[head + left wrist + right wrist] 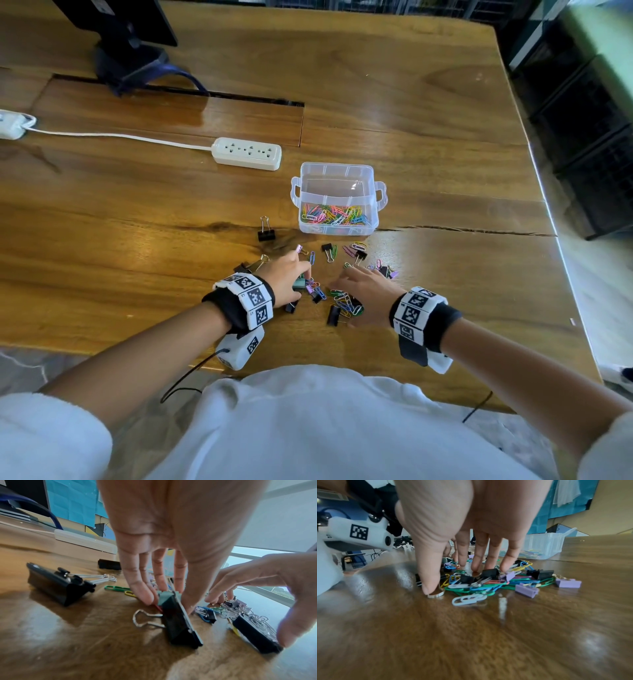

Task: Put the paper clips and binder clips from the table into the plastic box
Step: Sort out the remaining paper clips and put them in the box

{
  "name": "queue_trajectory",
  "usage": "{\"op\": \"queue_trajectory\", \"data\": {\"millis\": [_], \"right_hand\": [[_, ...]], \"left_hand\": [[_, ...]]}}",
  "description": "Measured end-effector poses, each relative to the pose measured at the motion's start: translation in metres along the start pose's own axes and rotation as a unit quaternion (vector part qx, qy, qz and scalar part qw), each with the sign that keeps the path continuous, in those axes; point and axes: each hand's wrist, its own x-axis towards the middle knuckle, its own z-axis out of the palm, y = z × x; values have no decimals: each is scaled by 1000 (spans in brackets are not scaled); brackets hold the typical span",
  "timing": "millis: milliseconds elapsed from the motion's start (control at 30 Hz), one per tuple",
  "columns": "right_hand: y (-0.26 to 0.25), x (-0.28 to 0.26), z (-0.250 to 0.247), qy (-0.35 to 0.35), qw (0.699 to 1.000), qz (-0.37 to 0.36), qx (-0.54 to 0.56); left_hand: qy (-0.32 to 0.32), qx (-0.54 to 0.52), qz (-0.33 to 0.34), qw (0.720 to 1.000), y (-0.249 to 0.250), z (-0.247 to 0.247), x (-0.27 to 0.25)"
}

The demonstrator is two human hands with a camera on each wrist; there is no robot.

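From the head view I see the clear plastic box (337, 198) standing open just right of centre on the wooden table (137, 222), its floor already strewn with coloured paper clips (334, 215). Below it, in the middle of the frame, the loose pile of paper clips and binder clips (337, 301) lies spread between my two hands. My left hand (286, 275) reaches down at the left edge of that pile; the left wrist view shows its fingertips (145, 595) and thumb narrowed onto a teal binder clip (165, 597) that sits on the wood, with a black binder clip (180, 623) lying just in front of it, lower centre of that frame. Another, larger black binder clip (58, 584) lies at the left of that view, apart from the fingers. My right hand (368, 291) is lowered over the right part of the pile with fingers spread wide and fairly straight; in the right wrist view the fingertips (506, 563) touch down among the clips and the thumb presses at the pile's left edge, gripping nothing that I can see. Purple binder clips (527, 590) lie at the right of that view. One black binder clip (266, 231) stands alone left of the box. A white power strip (246, 153) lies above centre left, well apart from the box.
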Motion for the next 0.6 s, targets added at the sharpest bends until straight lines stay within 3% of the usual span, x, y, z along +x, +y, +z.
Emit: {"op": "queue_trajectory", "data": {"millis": [300, 600], "right_hand": [[4, 6, -9, -19, 999, 0, 50], [8, 3, -12, 0, 998, 4, 63]], "left_hand": [[13, -25, 0, 1000, -21, 7, -16], [16, 33, -28, 999, -38, 14, -30]]}}
